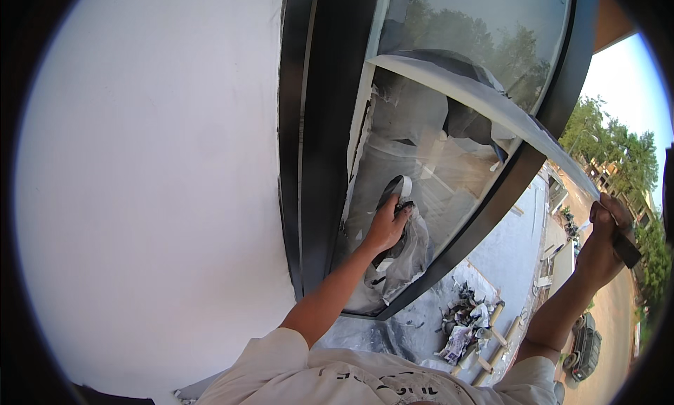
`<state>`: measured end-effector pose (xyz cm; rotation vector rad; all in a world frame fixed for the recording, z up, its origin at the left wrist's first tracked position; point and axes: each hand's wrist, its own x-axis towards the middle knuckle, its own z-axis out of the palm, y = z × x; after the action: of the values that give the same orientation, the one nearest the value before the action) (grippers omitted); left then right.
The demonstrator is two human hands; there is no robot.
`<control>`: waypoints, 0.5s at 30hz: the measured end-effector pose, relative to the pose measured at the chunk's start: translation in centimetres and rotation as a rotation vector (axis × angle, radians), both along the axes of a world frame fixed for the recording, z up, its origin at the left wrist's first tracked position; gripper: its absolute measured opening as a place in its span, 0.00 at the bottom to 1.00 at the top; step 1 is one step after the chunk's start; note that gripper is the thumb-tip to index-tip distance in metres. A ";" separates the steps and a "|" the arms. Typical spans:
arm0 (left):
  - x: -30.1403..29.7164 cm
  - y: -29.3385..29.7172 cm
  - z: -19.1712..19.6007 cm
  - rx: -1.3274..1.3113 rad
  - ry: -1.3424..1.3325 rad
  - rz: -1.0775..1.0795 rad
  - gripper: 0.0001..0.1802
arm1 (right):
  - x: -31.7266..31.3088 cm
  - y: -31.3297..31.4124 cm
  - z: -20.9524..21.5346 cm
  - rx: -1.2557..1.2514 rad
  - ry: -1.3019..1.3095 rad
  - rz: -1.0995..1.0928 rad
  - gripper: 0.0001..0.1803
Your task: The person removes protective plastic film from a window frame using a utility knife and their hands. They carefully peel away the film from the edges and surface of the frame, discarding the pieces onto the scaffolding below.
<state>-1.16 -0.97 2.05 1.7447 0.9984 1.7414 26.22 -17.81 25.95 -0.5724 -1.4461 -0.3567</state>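
A roll of tape (403,186) with a white edge is in my left hand (385,228), whose fingers are closed round it. Crumpled clear plastic film (414,250) hangs from the same hand, in front of the lower window pane (393,134). At the far right my right hand (605,236) is closed, raised and held out. A long pale strip of film (484,96) stretches from the window's left frame edge across to its fingers. Out of that fist juts a dark, blocky end (627,250); its kind is unclear.
A wide white wall (154,180) fills the left, beside the black window frame (330,124). The upper pane (477,25) reflects trees. Far below lie a pale floor (505,229), a heap of rubbish (463,324), wooden poles (502,352) and a dark vehicle (583,349) on a dirt road.
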 end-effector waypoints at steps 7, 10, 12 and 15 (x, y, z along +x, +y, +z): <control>-0.6 -0.4 -2.4 -0.328 -0.726 -0.282 0.14 | 5.8 0.5 -19.7 -0.486 0.635 0.331 0.09; 0.2 -2.0 -1.2 -0.409 -1.039 -0.469 0.18 | 6.1 -0.5 -29.0 -0.813 0.817 0.314 0.12; 0.6 -3.1 -0.5 -0.413 -1.187 -0.540 0.24 | 5.5 -1.0 -35.2 -1.028 0.898 0.238 0.13; 0.9 -3.2 -1.4 -0.298 -1.115 -0.470 0.28 | 2.4 -2.2 -41.9 -1.294 1.040 0.333 0.13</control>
<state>-0.22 -4.15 0.68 0.5362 0.2761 1.7192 28.59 -20.04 -15.98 -1.2508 -0.5433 1.1098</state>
